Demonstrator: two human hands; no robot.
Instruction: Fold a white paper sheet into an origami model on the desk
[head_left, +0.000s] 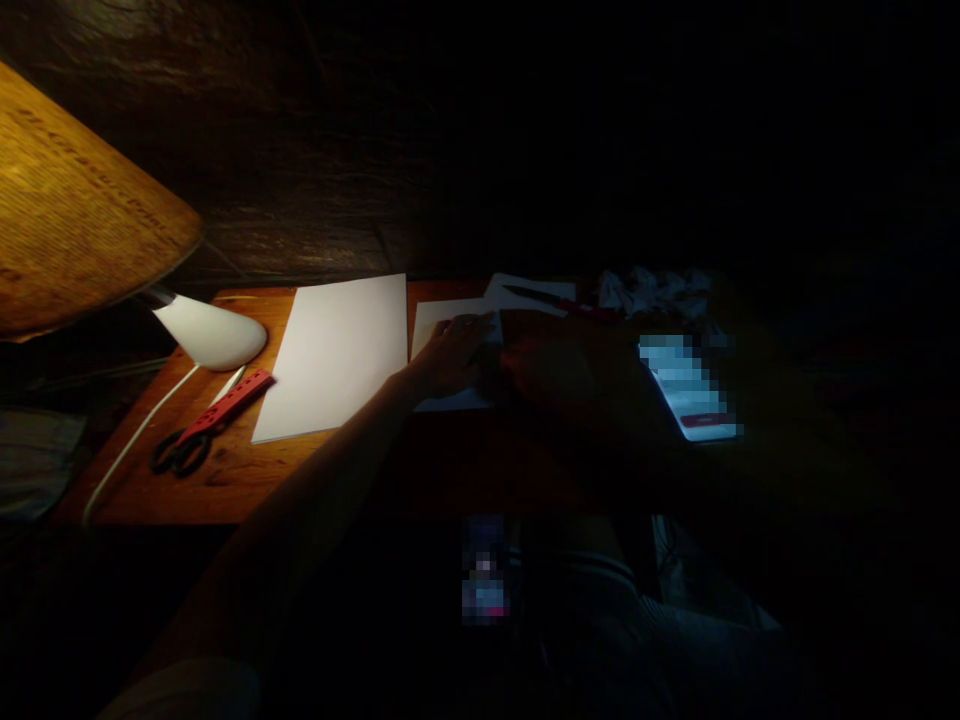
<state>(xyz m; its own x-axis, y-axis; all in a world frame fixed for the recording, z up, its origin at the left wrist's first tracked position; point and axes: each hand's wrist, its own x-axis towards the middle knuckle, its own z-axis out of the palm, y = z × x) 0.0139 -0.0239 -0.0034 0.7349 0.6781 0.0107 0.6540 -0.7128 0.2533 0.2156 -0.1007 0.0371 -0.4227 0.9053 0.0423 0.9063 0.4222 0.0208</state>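
Head view shows the left hand (454,355) flat, fingers spread, pinning the small white paper sheet (429,330) beneath its palm, seemingly a hold-down step; the grip of the shadowed right hand (551,375) alongside cannot be told; any next move calls for steady downward pressure.

- The left hand (454,355) lies flat on a small sheet (433,322). Its forearm slants in from the near left and blocks that side.
- Just left of the hand, a large white sheet (334,355) lies flat, so there is free passage above it.
- Further left, a red ruler (234,393) and scissors (180,452) lie low on the bench (232,490).
- Far left, the lamp base (214,335), its cord (131,445) and the overhanging shade (75,200) close that corner.
- Beyond the hand lie a dark slim tool (536,296) and crumpled paper (652,290).
- Right of the hand lies deep shadow, with a lit phone (690,390) past it.
- Near left of the hand, the bare bench in front of the large sheet is open.
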